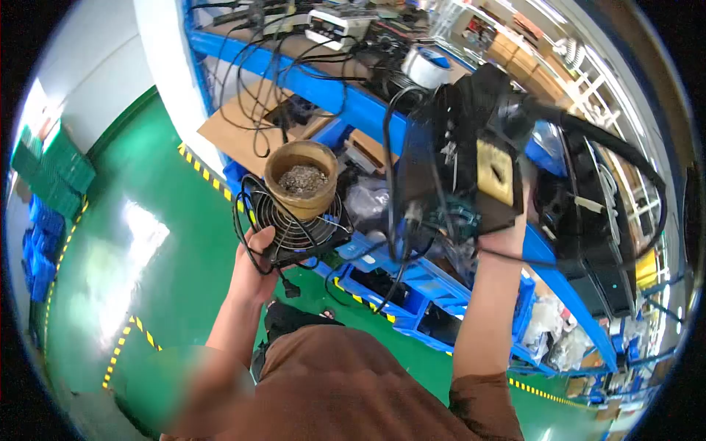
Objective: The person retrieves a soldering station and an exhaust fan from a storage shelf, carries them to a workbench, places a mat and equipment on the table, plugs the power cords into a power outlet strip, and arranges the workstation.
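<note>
Brown cloth of your shirt [331,375] filled the bottom of the view, below both forearms. Your left hand [255,257] pinched the edge of a black cooling fan [287,253], thumb on top, with the fan held out ahead of you, beside the blue shelving [294,70]. A brown pot [303,198] containing grey granules [301,178] sat over its round wire guard, and a black power cord [246,228] looped around it, the plug [293,288] dangling below. Your right hand [507,237] was under blurred black equipment [441,158] bearing a pale yellow sponge [494,173]; its fingers were hidden, so how they were set could not be told. Behind, on the upper shelf, were a white-fronted box [334,29] and a white roll [426,67]; blue bins [441,327] stood lower down.
</note>
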The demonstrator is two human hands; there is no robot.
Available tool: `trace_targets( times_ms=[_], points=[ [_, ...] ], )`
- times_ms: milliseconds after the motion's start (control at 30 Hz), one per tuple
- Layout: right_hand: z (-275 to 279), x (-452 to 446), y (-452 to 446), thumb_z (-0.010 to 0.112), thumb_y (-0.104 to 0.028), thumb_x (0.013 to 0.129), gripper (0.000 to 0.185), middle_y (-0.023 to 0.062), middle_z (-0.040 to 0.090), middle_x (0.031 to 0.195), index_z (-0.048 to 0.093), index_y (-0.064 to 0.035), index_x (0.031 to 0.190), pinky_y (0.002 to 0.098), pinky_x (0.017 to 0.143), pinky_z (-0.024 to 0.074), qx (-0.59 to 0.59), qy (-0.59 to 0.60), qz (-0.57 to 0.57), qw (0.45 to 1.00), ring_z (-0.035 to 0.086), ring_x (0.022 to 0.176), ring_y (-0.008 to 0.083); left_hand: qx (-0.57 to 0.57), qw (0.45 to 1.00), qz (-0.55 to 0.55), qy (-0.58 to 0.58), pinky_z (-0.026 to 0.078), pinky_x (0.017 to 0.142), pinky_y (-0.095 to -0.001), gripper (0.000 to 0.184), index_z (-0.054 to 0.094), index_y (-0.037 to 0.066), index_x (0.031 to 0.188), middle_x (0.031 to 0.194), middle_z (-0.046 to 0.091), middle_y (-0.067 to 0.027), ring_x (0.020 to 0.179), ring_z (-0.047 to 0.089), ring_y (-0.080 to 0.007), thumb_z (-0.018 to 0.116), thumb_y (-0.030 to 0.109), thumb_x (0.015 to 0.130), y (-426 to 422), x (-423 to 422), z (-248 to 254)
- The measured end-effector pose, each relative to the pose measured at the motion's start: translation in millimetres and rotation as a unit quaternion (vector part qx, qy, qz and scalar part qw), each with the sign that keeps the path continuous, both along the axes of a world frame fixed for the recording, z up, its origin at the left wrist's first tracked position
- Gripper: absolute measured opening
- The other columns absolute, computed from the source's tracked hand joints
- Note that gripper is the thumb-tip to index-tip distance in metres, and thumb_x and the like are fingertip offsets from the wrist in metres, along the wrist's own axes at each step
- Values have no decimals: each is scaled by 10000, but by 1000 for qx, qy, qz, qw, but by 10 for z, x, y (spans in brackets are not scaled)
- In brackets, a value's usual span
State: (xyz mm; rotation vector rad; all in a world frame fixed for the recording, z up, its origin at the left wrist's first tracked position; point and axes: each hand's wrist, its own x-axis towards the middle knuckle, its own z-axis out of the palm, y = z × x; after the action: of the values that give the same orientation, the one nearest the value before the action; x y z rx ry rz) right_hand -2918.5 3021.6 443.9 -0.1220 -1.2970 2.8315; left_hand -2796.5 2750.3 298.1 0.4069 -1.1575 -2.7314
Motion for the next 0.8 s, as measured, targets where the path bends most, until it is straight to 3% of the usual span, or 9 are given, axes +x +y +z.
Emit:
trace_targets(
  times_ms=[100,133,167,233,300,400,467,667,800],
  points=[
    [-353,116,-139,566,-450,852,648,97,481,1313,394,-69,1348,423,1004,390,77,80,85,990,499,1168,271,14,1000,7,18,564,688,-391,435,485,-31,1160,1015,636,-141,843,656,-250,561,254,840,-282,258,36],
    [-530,113,-108,590,-463,831,707,96,457,1335,344,-83,1375,431,1019,379,109,82,129,982,480,1190,269,31,999,11,28,571,703,-416,456,455,-33,1179,1026,626,-146,852,655,-257,596,212,821,-307,341,-38],
    [-593,164,-229,458,-354,898,429,124,602,1138,547,-40,1178,416,934,453,-2,11,153,988,580,1038,273,31,999,24,28,571,703,-416,456,455,-33,1179,1026,626,-146,852,655,-257,596,212,821,-418,456,-30],
    [-656,443,-555,512,-389,873,504,119,553,1224,494,-58,1252,426,973,420,63,-67,109,990,537,1112,272,37,998,55,21,571,699,-425,488,446,-22,1209,1050,617,-133,878,649,-257,612,205,811,-577,713,-62],
    [-998,567,-778,555,-371,851,550,116,503,1280,430,-88,1306,431,978,414,74,-2,190,979,507,1152,278,62,993,103,-11,573,694,-426,527,441,-10,1227,1075,610,-120,904,641,-252,637,216,793,-702,1058,-147],
    [-1512,802,-1222,634,-288,804,662,121,448,1330,330,-134,1371,432,972,422,92,-63,256,960,482,1182,286,13,994,102,25,527,837,-381,507,442,-10,1221,1145,588,-115,996,610,-236,613,232,810,-974,1578,-307],
    [-1913,896,-1558,680,-115,761,785,145,422,1335,238,-161,1409,414,924,463,93,-66,306,945,496,1164,289,20,990,134,25,525,844,-379,503,442,-18,1220,1141,588,-120,999,609,-235,613,218,810,-1156,1957,-548],
    [-2393,1549,-2918,656,-90,732,854,149,415,1328,174,-214,1427,390,853,507,-23,-160,481,862,554,1077,282,21,978,208,-3,511,875,-379,547,429,-27,1245,1164,572,-126,1026,593,-230,630,226,803,-1919,3015,-939],
    [-2388,2137,-3822,652,-128,754,838,160,482,1256,164,-215,1430,368,781,535,63,-88,491,865,610,949,245,18,968,248,-43,423,945,-329,710,417,6,1277,1194,555,-81,1090,536,-184,734,329,729,-2401,3709,-1058]
  ],
)
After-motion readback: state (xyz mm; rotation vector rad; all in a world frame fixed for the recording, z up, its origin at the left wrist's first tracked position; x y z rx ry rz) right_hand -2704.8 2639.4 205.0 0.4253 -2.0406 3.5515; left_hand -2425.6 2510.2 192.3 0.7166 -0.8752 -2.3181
